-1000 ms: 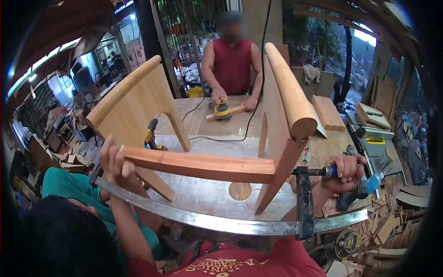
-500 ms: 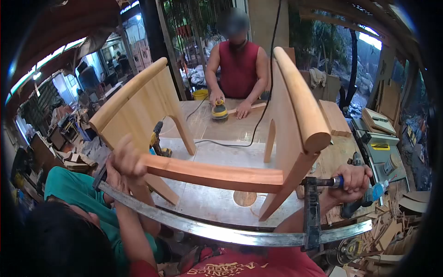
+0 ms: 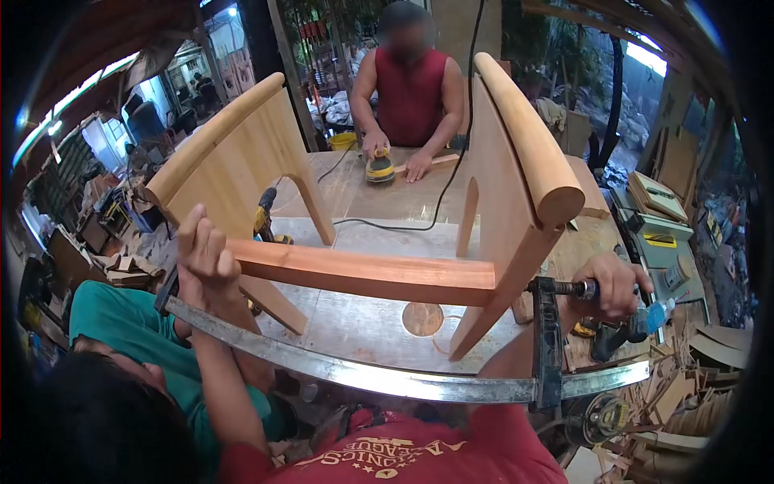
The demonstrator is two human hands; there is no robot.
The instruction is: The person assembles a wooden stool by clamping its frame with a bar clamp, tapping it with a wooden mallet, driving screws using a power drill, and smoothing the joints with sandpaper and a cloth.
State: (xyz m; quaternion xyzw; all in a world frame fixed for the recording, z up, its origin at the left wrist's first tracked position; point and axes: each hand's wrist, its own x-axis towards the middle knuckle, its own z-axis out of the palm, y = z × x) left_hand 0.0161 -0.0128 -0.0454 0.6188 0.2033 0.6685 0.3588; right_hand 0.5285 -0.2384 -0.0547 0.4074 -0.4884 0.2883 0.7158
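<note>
The right hand (image 3: 617, 285) at three o'clock grips the long silver steel bar clamp (image 3: 451, 390) across six. At nine, the left hand (image 3: 207, 252) half-curls, hold unclear; eleven's round yellow bucket (image 3: 342, 145) hides its contents.

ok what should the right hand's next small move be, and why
Probably a small turn of the clamp handle with the right hand, which is on it: the bar clamp spans the left panel and right panel, the rail lies between them, and the screw points at the right one. Tightness can't be judged.
</note>
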